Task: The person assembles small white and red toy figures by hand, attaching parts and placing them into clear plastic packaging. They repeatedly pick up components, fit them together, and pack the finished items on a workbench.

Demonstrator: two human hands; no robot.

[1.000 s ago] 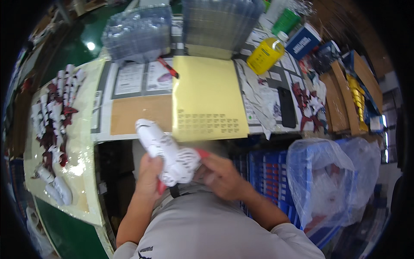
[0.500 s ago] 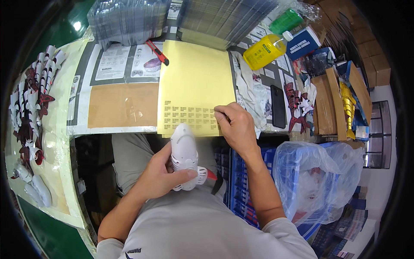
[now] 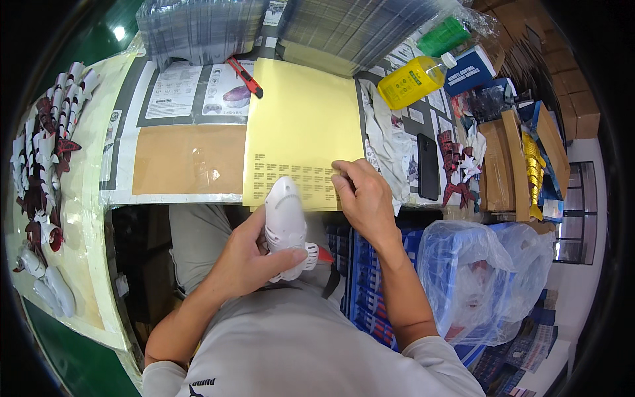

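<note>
White plastic fills my left hand [image 3: 256, 262]: thumb and fingers grasp the shell [image 3: 286, 217] around its near end, long axis running away from me, tip overlapping the near edge of the yellow sheet [image 3: 305, 109]. The shell lies left of my right fingertips [image 3: 338, 165] and slightly nearer me. Beside the sheet's printed labels [image 3: 317, 178], my right hand [image 3: 372, 204] bends thumb and forefinger close; whether they pinch anything, I cannot tell.

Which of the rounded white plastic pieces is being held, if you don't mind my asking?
The white piece in the left hand; the other rounded white pieces lie on the table at the picture's left.
</note>
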